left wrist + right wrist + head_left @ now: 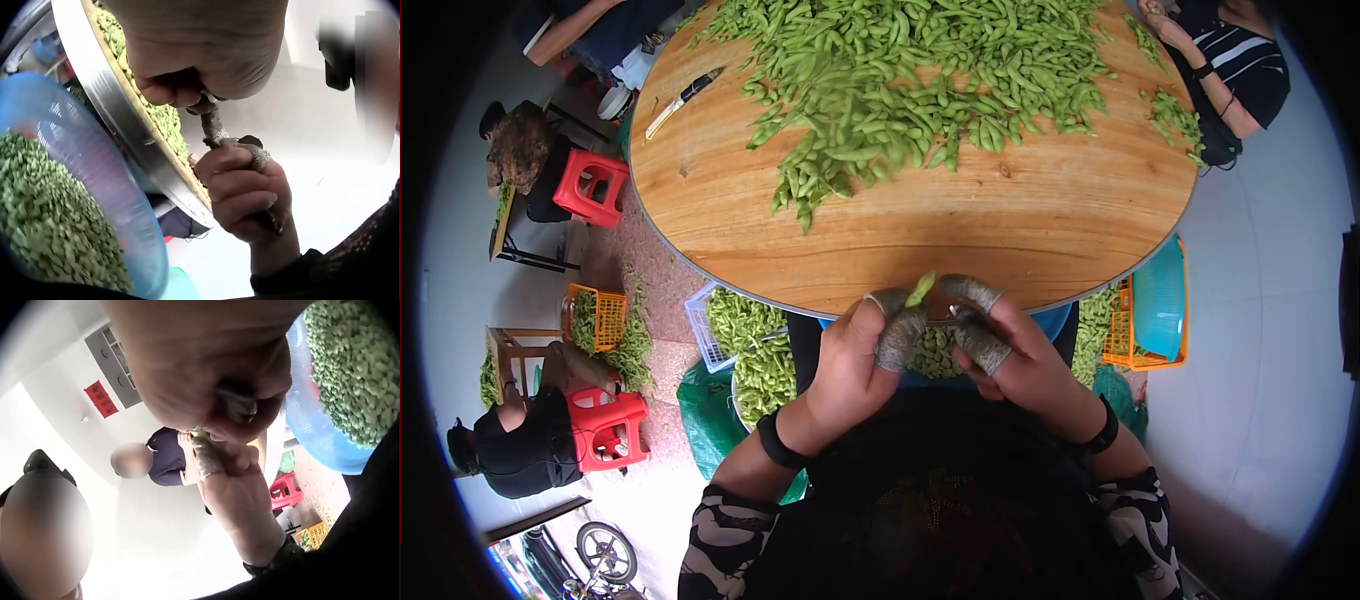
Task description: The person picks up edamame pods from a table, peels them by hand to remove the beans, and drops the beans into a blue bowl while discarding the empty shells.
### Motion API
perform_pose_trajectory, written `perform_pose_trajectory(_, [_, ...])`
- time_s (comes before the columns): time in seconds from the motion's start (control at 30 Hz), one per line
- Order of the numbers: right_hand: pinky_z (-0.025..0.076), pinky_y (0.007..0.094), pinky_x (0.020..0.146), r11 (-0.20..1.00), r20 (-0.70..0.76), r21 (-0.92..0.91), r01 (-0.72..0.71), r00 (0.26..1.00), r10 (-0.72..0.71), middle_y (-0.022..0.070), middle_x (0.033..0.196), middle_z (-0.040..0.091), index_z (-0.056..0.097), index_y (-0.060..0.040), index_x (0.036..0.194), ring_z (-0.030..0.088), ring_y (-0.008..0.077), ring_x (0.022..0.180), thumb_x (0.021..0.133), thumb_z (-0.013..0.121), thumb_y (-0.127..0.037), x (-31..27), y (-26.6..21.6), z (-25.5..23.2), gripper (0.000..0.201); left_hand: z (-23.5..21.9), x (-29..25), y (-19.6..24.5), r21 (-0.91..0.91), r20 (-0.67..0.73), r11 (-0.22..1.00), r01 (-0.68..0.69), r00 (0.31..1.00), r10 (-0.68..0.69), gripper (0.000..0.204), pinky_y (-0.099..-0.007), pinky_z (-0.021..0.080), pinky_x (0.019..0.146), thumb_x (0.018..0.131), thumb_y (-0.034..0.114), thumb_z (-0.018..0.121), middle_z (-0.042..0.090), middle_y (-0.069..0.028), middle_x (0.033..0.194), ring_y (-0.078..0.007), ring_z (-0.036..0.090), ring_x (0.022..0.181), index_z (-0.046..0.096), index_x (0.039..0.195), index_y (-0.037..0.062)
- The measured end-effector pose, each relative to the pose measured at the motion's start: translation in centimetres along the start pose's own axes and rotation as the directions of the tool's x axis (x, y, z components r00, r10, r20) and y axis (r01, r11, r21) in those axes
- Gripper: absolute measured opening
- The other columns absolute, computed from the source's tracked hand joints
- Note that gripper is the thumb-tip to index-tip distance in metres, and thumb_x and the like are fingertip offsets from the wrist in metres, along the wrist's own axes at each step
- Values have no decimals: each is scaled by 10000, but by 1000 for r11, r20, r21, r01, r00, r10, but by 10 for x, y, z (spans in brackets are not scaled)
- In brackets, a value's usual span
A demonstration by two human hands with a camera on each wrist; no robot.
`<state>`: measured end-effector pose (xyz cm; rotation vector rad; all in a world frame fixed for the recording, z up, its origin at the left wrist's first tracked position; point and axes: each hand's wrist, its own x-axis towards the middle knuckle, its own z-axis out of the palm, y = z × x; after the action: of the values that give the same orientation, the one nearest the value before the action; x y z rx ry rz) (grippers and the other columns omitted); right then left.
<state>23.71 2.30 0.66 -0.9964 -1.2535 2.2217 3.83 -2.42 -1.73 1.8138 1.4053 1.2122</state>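
Note:
Between the wrapped thumb and finger of the left hand point(855, 355) a green pod point(920, 290) is pinched, its tip pointing up near the table's front edge. Close by on the right, the right hand point(1025, 365) has its fingers curled, with grey wraps on thumb and finger; a small dark metallic object point(237, 400) lies in its palm in the right wrist view. Both hands are over a blue basket point(147, 231) of shelled green beans point(56, 219). The left wrist view shows the fingertips of the two hands meeting.
A big heap of pods point(900, 70) covers the far part of the round wooden table point(900, 225). A knife point(685, 100) lies at its left. Orange crates point(1120, 340), a white crate point(700, 325) and green bags point(705, 410) flank the person. Others sit around on red stools point(605, 430).

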Motion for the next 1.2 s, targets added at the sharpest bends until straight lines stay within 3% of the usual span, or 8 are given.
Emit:
perform_pose_trajectory(0.3, [336,211,456,984,-77,177,-21,996,36,-14,679,516,561,-61,1123,431,49,512,943,582,-180,20,-2,-2,217,5,-6,3,153,69,979,-138,989,129,301,-383,520,662,786,-23,623,622,-171,888,-372,640,790,547,1075,13])
perform_pose_trajectory(0.47, [353,216,473,983,-5,-142,119,993,-121,-17,678,543,590,-37,1040,483,55,534,922,606,-175,21,2,-5,183,3,-7,1,-259,143,961,97,988,-61,149,-278,487,703,882,20,597,650,-56,875,-153,612,778,591,1032,23])
perform_pose_trajectory(0.7, [466,242,639,910,-61,-335,243,959,-279,12,784,599,599,-11,1022,579,99,701,888,622,-108,20,3,0,167,4,-9,-2,-250,136,963,102,988,-69,131,-232,454,659,953,107,526,625,-11,826,-100,552,724,595,1007,10])
perform_pose_trajectory(0.8, [483,260,720,836,-2,-435,336,928,-374,21,815,606,578,-7,1061,602,134,780,874,634,-101,19,3,1,217,3,-10,-2,-494,130,840,225,974,-185,188,-221,412,588,965,193,530,581,-11,747,-97,506,638,599,979,19])
perform_pose_trajectory(0.87, [459,242,617,963,53,-67,259,965,-256,23,806,602,553,-20,1107,574,124,674,884,630,-98,18,6,-2,248,-3,-10,-3,-827,402,270,492,855,-328,168,-239,355,522,962,189,538,511,-4,695,-115,446,562,592,982,31])
perform_pose_trajectory(0.97, [382,214,514,930,360,365,-34,927,-108,12,773,584,537,-38,1141,494,76,572,898,621,-94,21,15,-17,263,-17,-6,4,-768,629,6,641,755,-186,226,-227,295,494,961,264,547,484,2,650,-87,381,518,600,956,45])
perform_pose_trajectory(1.03, [341,205,488,938,294,345,22,947,-131,5,750,569,542,-42,1132,457,57,547,908,610,-91,22,18,-15,240,-15,-3,12,-741,628,60,669,722,-290,243,-234,300,478,958,272,559,471,1,617,-88,390,507,592,912,36])
perform_pose_trajectory(1.2, [323,200,472,986,110,61,154,981,-160,-13,699,525,543,-35,1122,437,41,537,926,583,-74,22,13,-8,205,-3,-13,-2,-628,422,583,515,855,-302,289,-235,290,449,954,311,563,460,1,581,-95,409,497,582,905,27])
